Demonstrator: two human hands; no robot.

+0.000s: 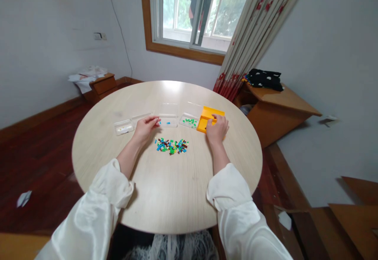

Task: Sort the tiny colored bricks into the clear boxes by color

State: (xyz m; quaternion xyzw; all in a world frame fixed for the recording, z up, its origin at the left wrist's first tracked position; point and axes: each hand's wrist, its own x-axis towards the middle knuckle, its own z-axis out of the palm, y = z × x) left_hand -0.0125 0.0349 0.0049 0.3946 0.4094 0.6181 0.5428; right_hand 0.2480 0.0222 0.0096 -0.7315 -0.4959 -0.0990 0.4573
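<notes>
My left hand [144, 129] is closed, thumb and fingertips pinched together at the left edge of a clear box [169, 126] with a few small blue pieces [168, 123] in it. A speck of blue shows right at the fingertips; whether it is held or lies in the box I cannot tell. Over a yellow box [209, 111] with its lid raised, my right hand [217, 129] is bent, thumb and forefinger apart. A dark piece lies by the thumb in that box. Between the hands, a pile of small mixed-colour bricks [171, 146] lies on the round table [168, 189].
Another clear box [189, 115] holds several green pieces. At the left stands a clear box [124, 127] with pale pieces. A wooden cabinet [283, 110] with a dark cloth [264, 79] is beyond the table's right edge. Behind the window, a person is partly visible.
</notes>
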